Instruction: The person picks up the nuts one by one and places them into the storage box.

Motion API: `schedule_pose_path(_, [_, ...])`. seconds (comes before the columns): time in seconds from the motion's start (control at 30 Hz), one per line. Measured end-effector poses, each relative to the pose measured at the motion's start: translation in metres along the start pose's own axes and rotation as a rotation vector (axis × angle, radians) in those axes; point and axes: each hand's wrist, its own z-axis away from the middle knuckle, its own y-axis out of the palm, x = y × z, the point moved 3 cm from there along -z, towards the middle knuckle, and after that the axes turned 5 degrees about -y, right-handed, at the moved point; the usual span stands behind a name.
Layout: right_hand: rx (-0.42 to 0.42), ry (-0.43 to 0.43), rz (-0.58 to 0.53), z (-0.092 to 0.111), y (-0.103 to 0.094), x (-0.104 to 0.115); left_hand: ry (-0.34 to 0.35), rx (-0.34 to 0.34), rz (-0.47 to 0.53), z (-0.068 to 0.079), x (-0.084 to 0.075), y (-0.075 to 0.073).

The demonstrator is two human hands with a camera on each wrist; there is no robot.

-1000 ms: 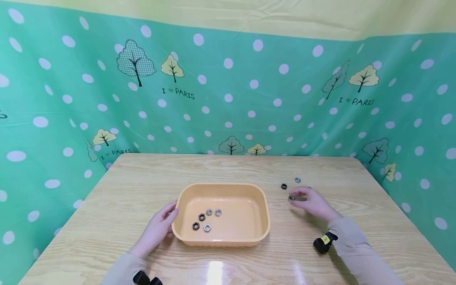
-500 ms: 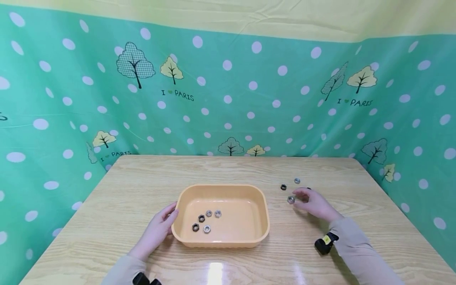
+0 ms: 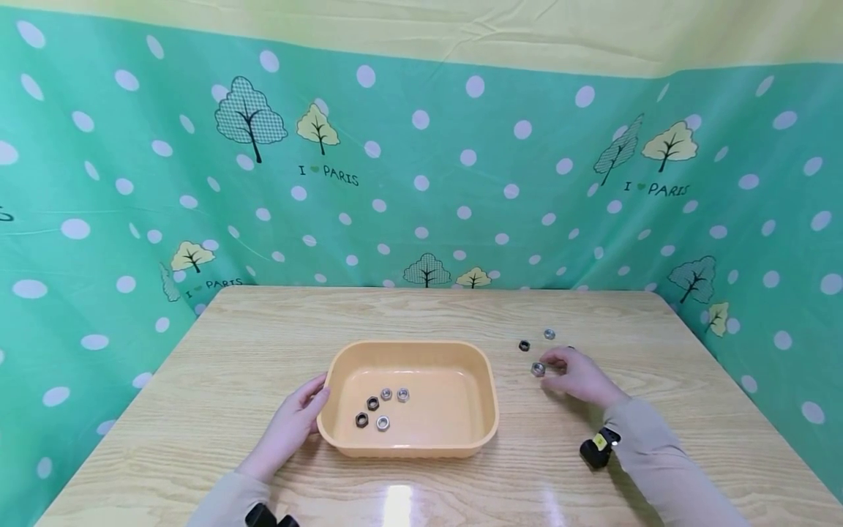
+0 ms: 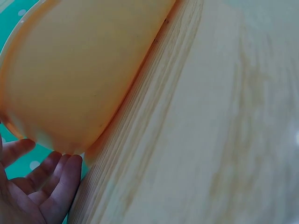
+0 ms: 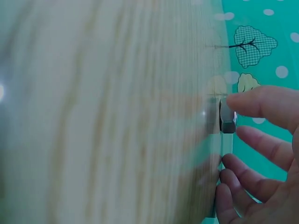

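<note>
A peach plastic bin (image 3: pixel 421 451) stands on the table, with several silver and dark hex nuts in its left half, such as a dark nut (image 3: pixel 361 419) and a silver nut (image 3: pixel 383 423). My left hand (image 3: pixel 293 421) rests its fingertips against the bin's left end; in the left wrist view the fingers (image 4: pixel 60 191) lie along the outer wall. To the right of the bin, a silver nut (image 3: pixel 538 369) lies on the table. My right hand (image 3: pixel 579 375) has thumb and index finger right at this nut (image 5: pixel 228 116), its other fingers loosely bent.
Beyond the right hand lie a dark nut (image 3: pixel 524 345) and a silver nut (image 3: pixel 549 334). Another dark nut (image 3: pixel 571 348) shows partly behind the hand. A green dotted curtain (image 3: pixel 421 183) hangs at the back and sides of the wooden table (image 3: pixel 276 322).
The right fingers, around the silver nut a second ago, parted from it with the nut flat on the table, then drew slightly closer together beside it. The left hand and bin stay put.
</note>
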Motion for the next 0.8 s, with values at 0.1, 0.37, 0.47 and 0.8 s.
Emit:
schedule_pose_path(0.1, [-0.008,0.047,0.017,-0.0001,-0.0001,0.0003,0.004,-0.002,0.002,-0.0005,-0.0002,0.0006])
schedule_pose_path(0.37, [0.01,0.041,0.048,-0.0027,-0.0028,0.0058,0.0,0.0,0.024,-0.0017,0.0,0.0013])
schedule_pose_path(0.47, [0.011,0.044,0.05,-0.0046,-0.0025,0.0066,0.0,-0.002,0.017,-0.0016,-0.0008,0.0008])
schedule_pose_path(0.8, [0.001,0.073,0.053,-0.0087,0.0031,0.0045,0.007,-0.006,0.017,-0.0003,-0.0002,0.001])
